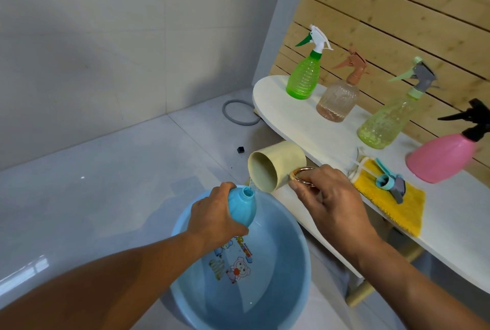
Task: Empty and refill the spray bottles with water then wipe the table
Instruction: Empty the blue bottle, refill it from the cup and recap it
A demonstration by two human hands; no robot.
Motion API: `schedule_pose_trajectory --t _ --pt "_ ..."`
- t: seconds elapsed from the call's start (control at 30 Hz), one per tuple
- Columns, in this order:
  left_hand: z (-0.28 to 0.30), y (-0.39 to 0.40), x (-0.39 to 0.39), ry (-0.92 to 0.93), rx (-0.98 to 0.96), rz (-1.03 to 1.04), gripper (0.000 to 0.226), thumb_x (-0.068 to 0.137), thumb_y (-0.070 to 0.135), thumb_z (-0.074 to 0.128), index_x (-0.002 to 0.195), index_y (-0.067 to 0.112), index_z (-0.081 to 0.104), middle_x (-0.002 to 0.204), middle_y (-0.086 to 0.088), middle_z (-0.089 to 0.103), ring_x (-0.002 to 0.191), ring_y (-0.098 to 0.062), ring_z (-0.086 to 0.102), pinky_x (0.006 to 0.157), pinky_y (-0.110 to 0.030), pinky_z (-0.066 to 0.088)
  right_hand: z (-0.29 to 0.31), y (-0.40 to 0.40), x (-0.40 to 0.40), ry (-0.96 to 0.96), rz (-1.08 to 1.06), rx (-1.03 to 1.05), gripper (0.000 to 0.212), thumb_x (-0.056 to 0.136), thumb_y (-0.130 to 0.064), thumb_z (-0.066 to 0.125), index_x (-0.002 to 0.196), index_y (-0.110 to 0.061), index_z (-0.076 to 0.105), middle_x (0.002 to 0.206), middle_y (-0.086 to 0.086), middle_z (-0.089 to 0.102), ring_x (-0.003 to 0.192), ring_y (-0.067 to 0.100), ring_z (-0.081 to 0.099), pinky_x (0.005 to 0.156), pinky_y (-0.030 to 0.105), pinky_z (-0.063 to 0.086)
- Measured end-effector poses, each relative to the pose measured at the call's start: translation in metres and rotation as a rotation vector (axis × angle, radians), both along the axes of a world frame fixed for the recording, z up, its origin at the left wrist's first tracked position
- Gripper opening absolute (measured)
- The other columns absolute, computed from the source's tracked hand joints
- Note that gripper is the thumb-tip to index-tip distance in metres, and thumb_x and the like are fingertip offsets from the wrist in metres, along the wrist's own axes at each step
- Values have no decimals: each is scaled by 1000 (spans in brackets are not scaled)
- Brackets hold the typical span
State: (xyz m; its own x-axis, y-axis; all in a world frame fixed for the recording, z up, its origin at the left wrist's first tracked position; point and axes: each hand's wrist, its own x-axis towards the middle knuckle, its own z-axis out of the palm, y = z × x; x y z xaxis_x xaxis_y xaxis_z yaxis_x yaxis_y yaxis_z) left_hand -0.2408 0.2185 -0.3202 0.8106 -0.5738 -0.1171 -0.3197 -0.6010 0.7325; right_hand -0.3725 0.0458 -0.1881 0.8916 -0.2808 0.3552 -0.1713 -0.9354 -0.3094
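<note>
My left hand (214, 214) grips a blue spray bottle (242, 205) with its cap off, over a blue basin (297, 276). My right hand (328, 197) holds a cream cup (278, 166) by its metal ring handle. The cup is tipped and a thin stream of water runs from it into the bottle's open neck. The bottle's blue-and-grey spray head (391, 182) lies on a yellow cloth (397, 205) on the white table (305, 122). Also on the table are a green bottle (303, 77), a brownish clear bottle (338, 99), a pale green bottle (384, 122) and a pink bottle (442, 156).
The basin stands on the grey tiled floor and holds water, with cartoon prints on its bottom. A grey ring (238, 112) and a small black cube (240, 149) lie on the floor beyond it. A wooden slat wall (397, 11) backs the table.
</note>
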Motion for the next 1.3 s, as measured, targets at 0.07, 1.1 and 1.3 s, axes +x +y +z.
schedule_pose_trajectory --t 0.07,1.1,1.3 --pt "0 -1 0 -5 -3 4 94 59 47 96 136 40 42 126 14 55 107 -17 59 94 -39 54 0 0 -1 -15 13 -28 21 97 -35 63 104 -19 74 91 -6 64 87 18 57 76 34 48" --pt "-47 8 17 130 -56 60 93 55 39 92 134 42 43 121 11 60 106 -23 62 92 -45 55 -172 -30 12 300 -411 418 33 100 -52 51 85 -25 63 84 -5 66 82 21 61 70 35 45" --pt "-59 11 31 141 -82 39 95 52 45 91 133 45 41 121 14 61 108 -20 62 96 -43 53 -242 -31 22 570 -382 268 26 105 -39 44 98 -28 66 104 6 69 100 31 66 76 34 45"
